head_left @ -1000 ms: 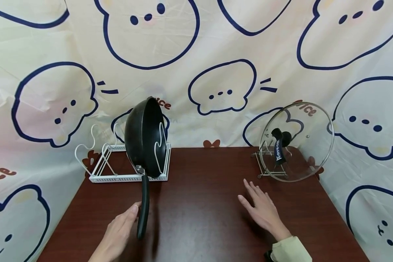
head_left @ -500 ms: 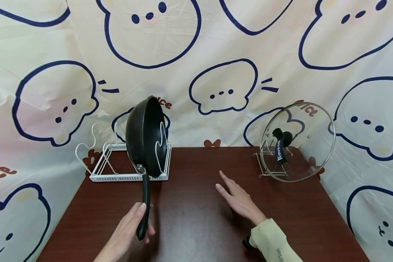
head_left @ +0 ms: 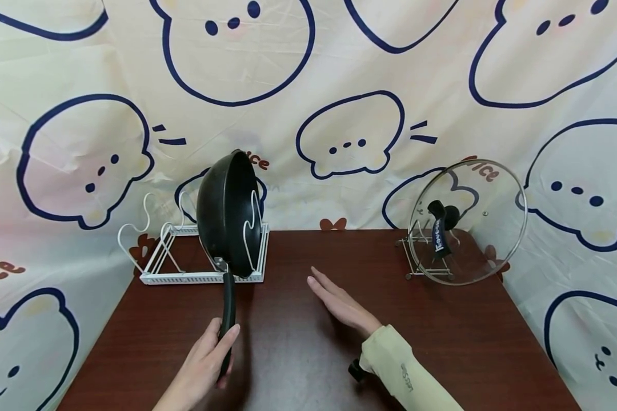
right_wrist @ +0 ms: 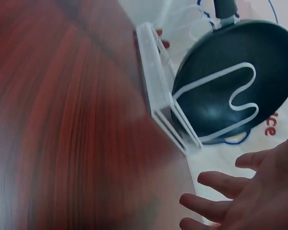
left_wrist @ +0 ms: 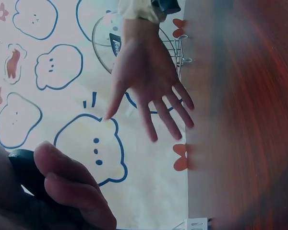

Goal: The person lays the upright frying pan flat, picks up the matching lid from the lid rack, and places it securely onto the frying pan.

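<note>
A black wok (head_left: 225, 217) stands on its side in a white wire rack (head_left: 185, 278) at the left of the table, its handle (head_left: 228, 302) pointing toward me. My left hand (head_left: 203, 357) grips that handle, thumb on the near side and fingers wrapped behind it. In the left wrist view, curled fingers (left_wrist: 69, 184) show around the dark handle. My right hand (head_left: 341, 302) holds nothing; its fingers are straight, over the middle of the table to the right of the wok. The right wrist view shows the wok's inside (right_wrist: 240, 72) behind a bent wire of the rack.
On the right, a glass lid (head_left: 499, 251) with a black knob leans upright in a small wire stand (head_left: 411, 262). The brown table (head_left: 298, 354) meets a cartoon-print cloth (head_left: 349, 68) at its back and sides.
My left hand has closed around the wok handle from beside it. My right hand has moved left, away from the lid toward the wok. The wok and lid stay in place.
</note>
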`<state>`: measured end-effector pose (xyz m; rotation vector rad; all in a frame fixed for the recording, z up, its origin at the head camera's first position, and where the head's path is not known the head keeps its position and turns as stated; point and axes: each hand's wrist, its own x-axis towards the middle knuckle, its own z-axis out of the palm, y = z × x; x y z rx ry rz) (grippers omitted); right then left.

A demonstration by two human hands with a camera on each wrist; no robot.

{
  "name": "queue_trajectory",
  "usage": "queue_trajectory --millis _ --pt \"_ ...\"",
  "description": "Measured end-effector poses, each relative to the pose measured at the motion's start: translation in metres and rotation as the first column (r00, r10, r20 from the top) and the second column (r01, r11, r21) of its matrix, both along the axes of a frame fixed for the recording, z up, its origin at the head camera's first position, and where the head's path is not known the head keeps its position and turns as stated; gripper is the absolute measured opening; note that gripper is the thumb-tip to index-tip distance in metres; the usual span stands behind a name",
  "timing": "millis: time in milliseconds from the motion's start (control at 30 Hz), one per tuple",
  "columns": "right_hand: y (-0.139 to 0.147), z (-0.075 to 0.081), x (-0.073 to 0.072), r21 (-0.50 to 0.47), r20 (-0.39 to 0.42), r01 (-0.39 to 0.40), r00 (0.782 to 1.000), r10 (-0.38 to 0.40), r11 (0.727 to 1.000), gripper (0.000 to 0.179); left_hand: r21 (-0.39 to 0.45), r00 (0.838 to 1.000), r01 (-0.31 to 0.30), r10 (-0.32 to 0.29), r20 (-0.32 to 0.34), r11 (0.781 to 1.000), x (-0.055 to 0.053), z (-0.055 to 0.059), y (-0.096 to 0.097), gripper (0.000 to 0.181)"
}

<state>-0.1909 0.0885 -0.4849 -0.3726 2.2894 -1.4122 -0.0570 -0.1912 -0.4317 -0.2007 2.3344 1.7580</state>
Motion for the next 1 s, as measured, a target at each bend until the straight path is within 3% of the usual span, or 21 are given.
queue_trajectory --millis 133,233,367,767,1000 --pt "-0.022 0.001 -0.005 -0.160 0.130 -0.058 0.988 0.080 0.985 0.083 0.011 1.000 0.002 -0.002 0.010 1.000 -0.001 -0.001 -0.001 0.038" --pt "-0.041 0.001 -0.007 -0.295 0.221 -0.050 0.968 0.119 0.954 0.086 0.017 1.000 0.006 -0.006 0.016 1.000 -0.001 -0.002 -0.001 0.038" --pt "-0.068 0.006 -0.007 -0.402 0.277 -0.051 0.945 0.174 0.914 0.090 0.011 1.000 0.007 -0.007 0.018 1.000 -0.001 -0.001 -0.001 0.038" --pt "-0.134 0.027 0.006 -0.536 0.357 -0.092 0.876 0.324 0.839 0.095 0.002 0.999 0.035 -0.035 0.033 0.999 -0.003 0.000 -0.003 0.040" --pt "-0.150 0.033 0.008 -0.571 0.371 -0.090 0.859 0.354 0.816 0.094 -0.009 0.998 0.055 -0.055 0.031 0.998 -0.003 -0.001 -0.004 0.040"
